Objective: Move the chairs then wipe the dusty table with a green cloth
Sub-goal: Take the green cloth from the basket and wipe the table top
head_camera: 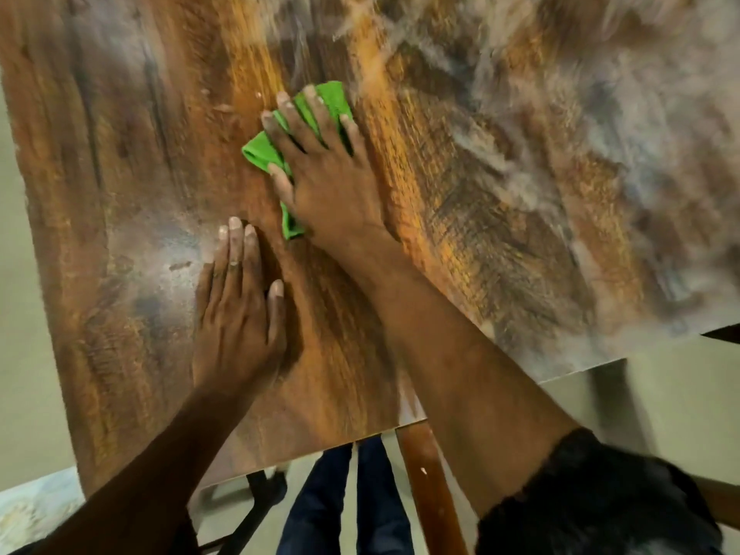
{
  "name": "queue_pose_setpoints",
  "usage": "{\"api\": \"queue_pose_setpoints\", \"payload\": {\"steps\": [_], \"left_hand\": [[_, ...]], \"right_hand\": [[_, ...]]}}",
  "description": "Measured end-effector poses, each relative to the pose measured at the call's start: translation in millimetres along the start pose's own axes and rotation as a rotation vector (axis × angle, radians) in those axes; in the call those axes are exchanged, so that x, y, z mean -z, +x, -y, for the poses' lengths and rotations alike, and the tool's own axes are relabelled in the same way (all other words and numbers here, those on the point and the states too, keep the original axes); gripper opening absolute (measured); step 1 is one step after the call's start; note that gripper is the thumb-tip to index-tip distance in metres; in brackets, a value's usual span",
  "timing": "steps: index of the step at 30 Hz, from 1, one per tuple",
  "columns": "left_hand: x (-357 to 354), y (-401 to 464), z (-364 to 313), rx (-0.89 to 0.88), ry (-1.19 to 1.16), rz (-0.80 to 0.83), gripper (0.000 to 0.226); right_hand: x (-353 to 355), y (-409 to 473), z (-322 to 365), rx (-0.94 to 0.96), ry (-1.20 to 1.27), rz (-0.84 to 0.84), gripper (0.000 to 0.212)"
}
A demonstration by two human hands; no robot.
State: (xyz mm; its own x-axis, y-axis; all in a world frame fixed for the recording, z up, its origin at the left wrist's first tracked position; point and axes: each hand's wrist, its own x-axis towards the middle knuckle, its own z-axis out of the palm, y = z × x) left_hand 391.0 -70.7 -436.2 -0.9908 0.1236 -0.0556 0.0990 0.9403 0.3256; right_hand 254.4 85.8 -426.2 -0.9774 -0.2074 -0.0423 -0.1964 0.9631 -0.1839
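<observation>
The right hand (328,170) lies flat on the green cloth (262,152), fingers straight and spread, pressing it onto the wooden bench (132,174) near the bench's centre. The cloth is bunched under the palm, with parts showing at the fingertips and at the left of the hand. The left hand (236,314) rests flat on the bench, near and to the left of the cloth, fingers straight and together, holding nothing. Grey dust (600,114) covers the far right area of the bench. The surface around the cloth shows clear brown grain.
</observation>
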Motion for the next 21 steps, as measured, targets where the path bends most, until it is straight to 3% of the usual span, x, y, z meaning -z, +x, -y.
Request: {"api": "queue_pose_setpoints", "payload": {"steps": [5,8,10,14,18,21], "left_hand": [[0.4,1.5,2.1,-0.015,-0.022,0.01,0.068],[0.8,2.6,3.0,-0.009,-0.001,0.013,0.068],[0.4,3.2,1.0,-0.011,0.015,0.001,0.068],[2.1,2.6,-1.7,-0.01,0.038,-0.019,0.066],[3.3,2.0,-0.7,-0.021,0.013,-0.01,0.067],[3.4,2.5,-0.5,-0.018,-0.007,-0.005,0.067]], "right_hand": [[14.6,-123.3,-49.8,-0.311,0.034,-0.018,0.062],[18.0,-202.7,-29.3,-0.457,0.031,0.06,0.066],[11.6,-235.1,6.8,-0.459,0.077,0.1,0.069],[-0.7,-250.3,66.5,-0.213,0.057,0.2,0.081],[6.2,-257.4,19.5,-0.126,0.007,0.204,0.071],[16.5,-270.3,-56.8,-0.327,0.013,0.124,0.064]]}}
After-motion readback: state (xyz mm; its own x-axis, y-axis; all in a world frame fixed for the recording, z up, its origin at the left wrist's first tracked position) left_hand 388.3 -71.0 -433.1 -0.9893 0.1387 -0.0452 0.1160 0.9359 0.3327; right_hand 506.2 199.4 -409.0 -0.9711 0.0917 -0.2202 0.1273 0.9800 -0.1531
